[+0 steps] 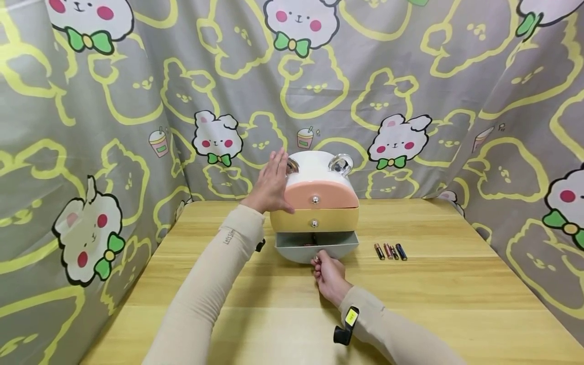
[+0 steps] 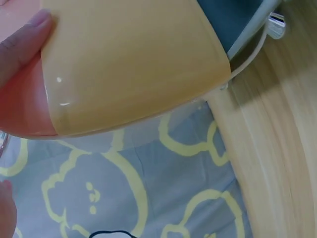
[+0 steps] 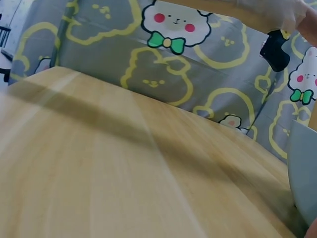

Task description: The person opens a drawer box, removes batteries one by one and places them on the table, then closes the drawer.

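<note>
A small chest of drawers (image 1: 315, 170) with a white top and silver ears stands on the table. Its pink drawer (image 1: 298, 195) and yellow drawer (image 1: 292, 221) are closed, while the grey bottom drawer (image 1: 292, 252) is pulled partway out, with small dark items partly showing inside. My left hand (image 1: 269, 187) rests against the chest's left side, fingers extended upward; in the left wrist view its thumb (image 2: 25, 44) lies near the pink-yellow seam. At the front, my right hand (image 1: 332, 278) pinches the bottom drawer's knob (image 1: 317, 259), mostly covered by fingers.
Several batteries (image 1: 390, 252) lie side by side on the wooden table (image 1: 438, 294), right of the chest. A patterned grey curtain (image 1: 319, 96) encloses the back and both sides. Each wrist carries a small black camera (image 1: 343, 334).
</note>
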{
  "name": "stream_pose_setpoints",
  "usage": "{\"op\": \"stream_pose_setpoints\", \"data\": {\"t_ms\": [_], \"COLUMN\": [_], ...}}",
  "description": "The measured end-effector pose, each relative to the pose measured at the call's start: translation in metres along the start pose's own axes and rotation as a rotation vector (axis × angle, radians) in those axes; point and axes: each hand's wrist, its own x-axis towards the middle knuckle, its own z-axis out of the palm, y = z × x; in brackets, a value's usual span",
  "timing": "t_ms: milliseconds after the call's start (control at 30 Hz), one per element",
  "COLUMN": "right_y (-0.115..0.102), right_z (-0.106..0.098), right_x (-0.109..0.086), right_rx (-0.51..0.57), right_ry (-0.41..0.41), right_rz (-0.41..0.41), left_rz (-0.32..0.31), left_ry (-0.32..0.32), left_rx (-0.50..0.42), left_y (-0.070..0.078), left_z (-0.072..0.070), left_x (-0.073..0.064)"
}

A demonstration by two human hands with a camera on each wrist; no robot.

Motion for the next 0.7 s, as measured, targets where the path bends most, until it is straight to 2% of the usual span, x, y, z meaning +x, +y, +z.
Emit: {"op": "stream_pose_setpoints", "data": {"t_ms": [67, 267, 433, 600, 700], "right_y": [-0.001, -0.001, -0.003, -0.003, 0.000], "right_z": [-0.002, -0.009, -0.011, -0.013, -0.015], "right_x": [-0.003, -0.011, -0.016, -0.025, -0.029], "right_rx": [-0.022, -0.064, -0.077, -0.069, -0.074], "right_ry": [-0.013, -0.031, -0.041, -0.053, -0.043], "right_rz": [0.003, 0.011, 0.031, 0.038, 0.044], "left_rz": [0.016, 0.042, 0.047, 0.041, 0.024], "left_ry": [0.018, 0.062, 0.083, 0.081, 0.058], "left_rx": [0.001, -0.099, -0.131, -0.165, -0.202], "left_y": [0.001, 0.000, -0.002, -0.002, -0.002], "left_z": [0.000, 0.004, 0.004, 0.004, 0.004], "left_x": [0.000, -0.003, -0.003, -0.003, -0.004]}}
